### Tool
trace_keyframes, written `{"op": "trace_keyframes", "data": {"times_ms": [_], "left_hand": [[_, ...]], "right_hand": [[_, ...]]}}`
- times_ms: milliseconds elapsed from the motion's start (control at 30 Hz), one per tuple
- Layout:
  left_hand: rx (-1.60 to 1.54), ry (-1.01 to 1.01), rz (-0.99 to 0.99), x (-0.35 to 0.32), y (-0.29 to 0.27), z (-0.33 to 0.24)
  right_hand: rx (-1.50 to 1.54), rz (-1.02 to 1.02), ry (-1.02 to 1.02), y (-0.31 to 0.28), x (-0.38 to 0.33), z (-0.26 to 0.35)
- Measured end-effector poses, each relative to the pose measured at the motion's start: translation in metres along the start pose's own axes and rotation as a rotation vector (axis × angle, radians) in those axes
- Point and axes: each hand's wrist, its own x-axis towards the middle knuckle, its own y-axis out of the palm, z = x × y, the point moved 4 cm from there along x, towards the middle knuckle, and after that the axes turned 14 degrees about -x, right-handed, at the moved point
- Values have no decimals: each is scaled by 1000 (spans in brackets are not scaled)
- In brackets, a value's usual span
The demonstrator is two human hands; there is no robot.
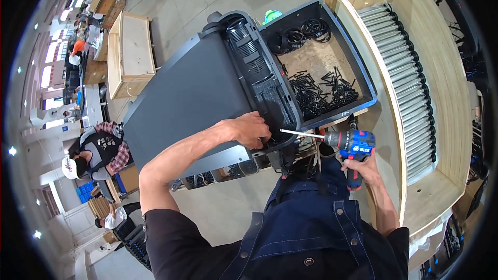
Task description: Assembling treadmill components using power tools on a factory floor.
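Note:
In my right hand [363, 170] is a blue and black cordless drill [358, 143], its long silver bit [303, 134] pointing left at the near end of a dark machine. The machine looks like a treadmill, with a wide black belt [192, 83] and an uncovered motor compartment [267, 85] along its right end. My left hand [251, 130] reaches into the near corner of that compartment, fingers curled down and pressed together. What those fingertips hold, if anything, is hidden. The bit's tip is apart from my left hand.
Right of the machine, a dark bin [371, 91] holds many black bolts [324, 91] and coiled black cables [306, 32]. Farther right stands a wooden crate [446, 176] with a row of metal rollers [402, 93]. Small parts bins [236, 170] sit below the machine. A co-worker [104, 148] is at the left.

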Motion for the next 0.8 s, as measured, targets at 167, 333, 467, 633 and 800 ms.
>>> {"op": "trace_keyframes", "data": {"times_ms": [167,333,467,633,800], "left_hand": [[-17,-17,14,4,3,2],[-29,-21,30,4,4,1],[-2,21,2,4,8,2],[22,29,-6,4,10,2],[26,43,-19,3,10,1]], "right_hand": [[-7,71,71,8,2,-12],[-51,99,84,3,9,-22],[-269,113,3,-5,20,-1],[-294,254,171,-7,36,23],[-333,281,190,-3,41,40]]}}
